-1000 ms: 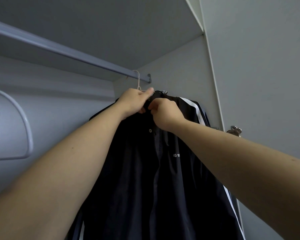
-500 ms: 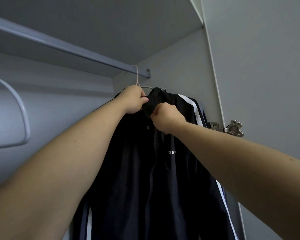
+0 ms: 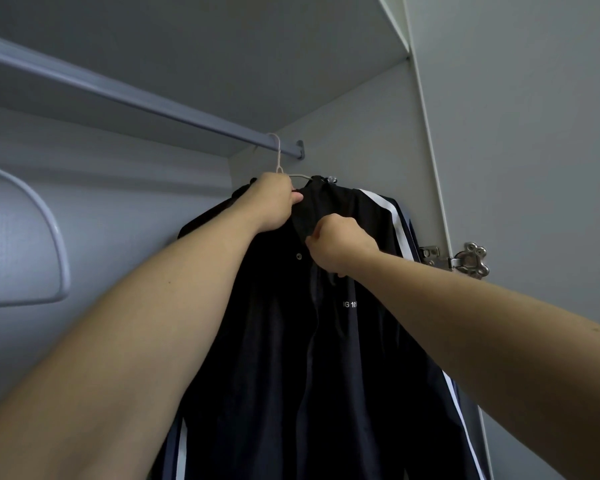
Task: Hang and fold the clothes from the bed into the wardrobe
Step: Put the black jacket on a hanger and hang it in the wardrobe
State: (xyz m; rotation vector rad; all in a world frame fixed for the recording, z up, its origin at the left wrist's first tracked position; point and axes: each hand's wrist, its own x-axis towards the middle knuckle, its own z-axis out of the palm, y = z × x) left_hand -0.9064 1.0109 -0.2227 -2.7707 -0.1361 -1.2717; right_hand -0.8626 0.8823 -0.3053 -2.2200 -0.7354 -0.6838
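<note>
Left hand (image 3: pixel 274 206): the fingers are being held tightly curled, and the collar of the dark track jacket (image 3: pixel 291 358) is being gripped at the foot of the wire hanger (image 3: pixel 277 157).
Right hand (image 3: pixel 340 244): the fingers are being held closed in a pinch, and a fold of the collar's front edge is being gripped just below and right of the left fingers.
Track jacket: it is being hung beneath both hands, front outward, with white stripes along its shoulder and sleeves.
Wire hanger: its hook is being carried by the rail (image 3: pixel 136 95), directly above the left fingers.
Rail: it is being seen running up and left from its end bracket, under the shelf (image 3: pixel 222 46).
Door hinge (image 3: pixel 468 259): it is being seen well right of the right hand.
White curved bar (image 3: pixel 54 237): it is being seen far left of the left forearm.
</note>
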